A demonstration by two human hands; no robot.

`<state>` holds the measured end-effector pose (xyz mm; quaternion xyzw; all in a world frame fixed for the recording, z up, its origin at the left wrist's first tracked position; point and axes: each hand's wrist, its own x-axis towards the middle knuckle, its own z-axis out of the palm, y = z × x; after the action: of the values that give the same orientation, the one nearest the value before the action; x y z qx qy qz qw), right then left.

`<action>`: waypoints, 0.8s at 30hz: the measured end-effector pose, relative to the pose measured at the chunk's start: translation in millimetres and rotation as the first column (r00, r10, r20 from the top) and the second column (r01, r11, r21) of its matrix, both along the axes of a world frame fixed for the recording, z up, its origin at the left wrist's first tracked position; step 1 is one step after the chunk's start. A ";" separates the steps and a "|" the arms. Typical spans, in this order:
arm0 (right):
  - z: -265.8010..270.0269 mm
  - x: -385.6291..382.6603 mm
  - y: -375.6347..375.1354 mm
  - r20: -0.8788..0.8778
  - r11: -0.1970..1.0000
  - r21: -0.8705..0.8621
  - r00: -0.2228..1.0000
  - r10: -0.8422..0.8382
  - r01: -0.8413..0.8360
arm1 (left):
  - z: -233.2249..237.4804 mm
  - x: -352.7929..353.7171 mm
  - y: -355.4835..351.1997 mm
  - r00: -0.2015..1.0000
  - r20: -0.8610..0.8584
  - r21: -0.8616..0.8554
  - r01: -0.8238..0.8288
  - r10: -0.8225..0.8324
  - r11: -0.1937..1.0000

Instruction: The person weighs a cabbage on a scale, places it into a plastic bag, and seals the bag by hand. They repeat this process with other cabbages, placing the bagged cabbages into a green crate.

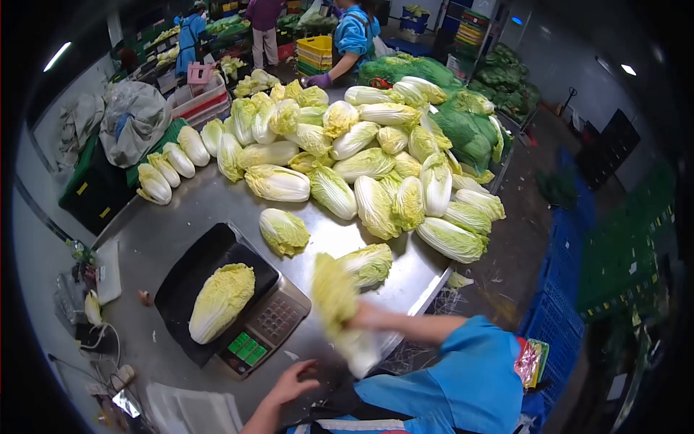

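The right hand point(367, 318) grips a blurred cabbage point(332, 291), leafy end pointing away from the body and white base toward it, while the left hand point(293, 385), fingers parted and empty, is nearer the scale point(269, 318) to the left, its green display point(247, 349) too small to read.

blue sleeve point(473, 354), loose | dark cloth point(336, 406) | pale strip point(354, 425) | left hand point(291, 383), right hand point(365, 317): bare
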<state>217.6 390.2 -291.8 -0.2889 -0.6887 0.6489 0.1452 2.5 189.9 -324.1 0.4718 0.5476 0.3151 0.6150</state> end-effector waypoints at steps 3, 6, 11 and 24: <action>59.2 139.5 145.0 -0.147 0.818 -0.107 0.805 -0.575 0.565 | -11.2 -1.4 -10.8 0.950 0.001 -0.176 -0.307 0.312 0.935; 113.9 244.5 248.6 -0.395 0.492 -0.347 0.351 -0.849 0.799 | 10.9 -27.3 6.1 0.852 -0.211 0.209 -0.440 0.480 0.873; 20.3 160.8 224.2 0.335 0.731 0.607 0.733 -0.592 0.313 | 87.4 -137.0 62.5 0.226 -0.617 0.749 -0.123 0.754 0.651; -58.0 8.4 158.3 0.758 0.644 0.472 0.651 0.054 -0.602 | 70.4 -185.5 77.1 0.478 -0.762 0.410 -0.166 0.437 0.897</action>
<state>226.0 548.4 -349.8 -0.2877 -0.9231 0.2034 -0.1540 -183.1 267.0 -253.7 0.5406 0.7982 0.2280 0.1367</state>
